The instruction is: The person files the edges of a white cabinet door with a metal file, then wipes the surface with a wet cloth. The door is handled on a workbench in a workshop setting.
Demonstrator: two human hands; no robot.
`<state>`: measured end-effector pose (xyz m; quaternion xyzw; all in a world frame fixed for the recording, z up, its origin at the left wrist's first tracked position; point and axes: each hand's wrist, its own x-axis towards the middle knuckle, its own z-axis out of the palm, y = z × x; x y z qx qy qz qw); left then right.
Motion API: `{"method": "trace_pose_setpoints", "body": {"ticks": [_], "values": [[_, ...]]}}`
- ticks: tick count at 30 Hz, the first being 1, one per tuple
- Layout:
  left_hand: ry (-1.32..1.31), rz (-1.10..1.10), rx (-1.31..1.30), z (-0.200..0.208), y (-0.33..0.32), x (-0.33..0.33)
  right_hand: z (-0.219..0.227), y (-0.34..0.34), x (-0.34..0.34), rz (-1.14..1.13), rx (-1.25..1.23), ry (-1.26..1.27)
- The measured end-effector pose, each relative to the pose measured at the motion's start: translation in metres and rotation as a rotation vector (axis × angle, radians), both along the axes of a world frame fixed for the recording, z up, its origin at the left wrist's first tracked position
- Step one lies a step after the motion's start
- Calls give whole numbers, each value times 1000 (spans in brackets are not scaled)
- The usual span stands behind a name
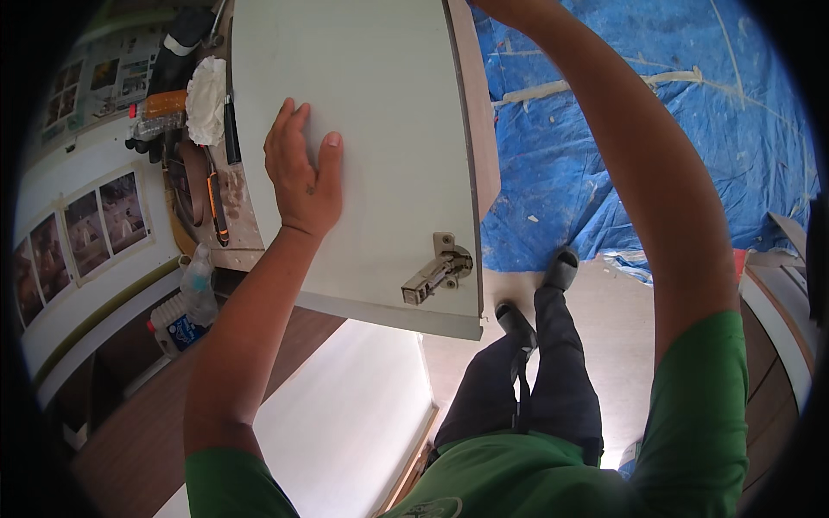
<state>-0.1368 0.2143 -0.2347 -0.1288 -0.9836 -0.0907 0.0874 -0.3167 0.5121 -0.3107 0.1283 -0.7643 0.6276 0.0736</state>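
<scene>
A pale cabinet door (393,147) with a metal hinge (439,269) near its lower right corner lies on a bench in front of me. My left hand (304,173) rests flat on the door's left half, fingers stretched and thumb apart, holding nothing. My right arm reaches up past the door's right edge. Of my right hand (516,10) only the wrist side shows at the top edge of the picture. Its fingers are cut off, so what it touches is hidden.
Left of the door are a crumpled white cloth (206,102), an orange bottle (164,104), an orange-and-black tool (218,198) and a white jug (177,324). A blue tarp (622,164) covers the floor at right. A white panel (345,406) stands below the door.
</scene>
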Motion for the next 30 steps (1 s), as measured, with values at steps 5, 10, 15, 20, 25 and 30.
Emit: {"method": "trace_pose_setpoints", "body": {"ticks": [5,10,15,20,25,30], "values": [[-5,7,20,1,-3,3,-7,10,29,75,85,144],[1,-21,34,-2,1,-4,-15,19,118,144,72,179],[-7,8,9,-1,-1,2,8,28,207,373,243,275],[1,3,21,1,-6,6,14,31,174,237,78,337],[8,-22,19,-2,0,-1,30,27,60,9,286,128],[26,-34,19,-1,-1,-1,15,24,19,-55,413,306]]}}
